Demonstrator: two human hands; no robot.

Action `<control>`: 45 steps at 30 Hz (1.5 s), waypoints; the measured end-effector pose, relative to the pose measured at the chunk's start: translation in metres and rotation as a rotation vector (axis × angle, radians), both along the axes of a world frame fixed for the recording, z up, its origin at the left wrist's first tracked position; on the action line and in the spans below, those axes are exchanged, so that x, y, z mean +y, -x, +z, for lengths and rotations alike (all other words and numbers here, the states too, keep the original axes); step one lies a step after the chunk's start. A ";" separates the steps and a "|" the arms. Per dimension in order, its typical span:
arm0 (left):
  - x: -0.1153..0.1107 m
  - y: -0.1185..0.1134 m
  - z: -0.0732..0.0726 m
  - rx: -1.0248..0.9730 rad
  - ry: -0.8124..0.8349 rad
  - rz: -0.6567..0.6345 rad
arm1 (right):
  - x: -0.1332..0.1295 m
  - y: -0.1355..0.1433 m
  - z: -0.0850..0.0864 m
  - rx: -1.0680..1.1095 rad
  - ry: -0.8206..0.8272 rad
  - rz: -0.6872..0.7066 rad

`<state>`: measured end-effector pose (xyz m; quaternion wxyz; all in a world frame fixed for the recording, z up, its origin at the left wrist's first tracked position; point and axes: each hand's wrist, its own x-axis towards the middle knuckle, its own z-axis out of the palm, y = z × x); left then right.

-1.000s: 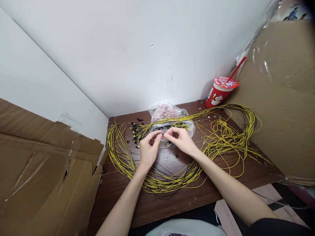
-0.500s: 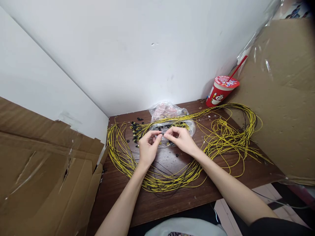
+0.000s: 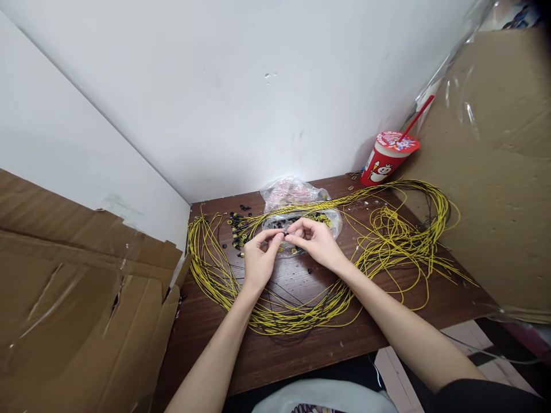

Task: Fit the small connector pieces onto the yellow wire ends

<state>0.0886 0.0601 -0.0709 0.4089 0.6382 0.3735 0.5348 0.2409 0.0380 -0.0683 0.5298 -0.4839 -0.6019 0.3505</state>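
Both hands have barely shifted since a second ago. My left hand point(image 3: 258, 258) and right hand point(image 3: 316, 244) pinch something tiny and black point(image 3: 284, 234) between thumbs and forefingers, too small to identify, over a clear plastic bag point(image 3: 301, 221) of black-and-yellow bits. Yellow wires point(image 3: 387, 241) loop around; the red paper cup's point(image 3: 383, 163) print is unreadable.
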 end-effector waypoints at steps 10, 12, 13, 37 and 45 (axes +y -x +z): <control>-0.002 -0.002 0.000 -0.022 -0.037 -0.012 | -0.005 0.005 0.007 -0.230 -0.143 -0.104; -0.001 -0.001 0.000 -0.013 -0.051 -0.006 | -0.006 0.005 0.007 -0.260 -0.167 -0.110; -0.001 -0.001 0.000 -0.005 -0.056 -0.006 | -0.006 0.005 0.007 -0.270 -0.175 -0.112; 0.003 0.003 0.005 -0.167 0.131 -0.112 | -0.008 0.004 0.009 -0.373 -0.293 -0.155; 0.003 0.004 0.003 -0.131 0.066 -0.118 | -0.008 0.005 0.009 -0.428 -0.304 -0.117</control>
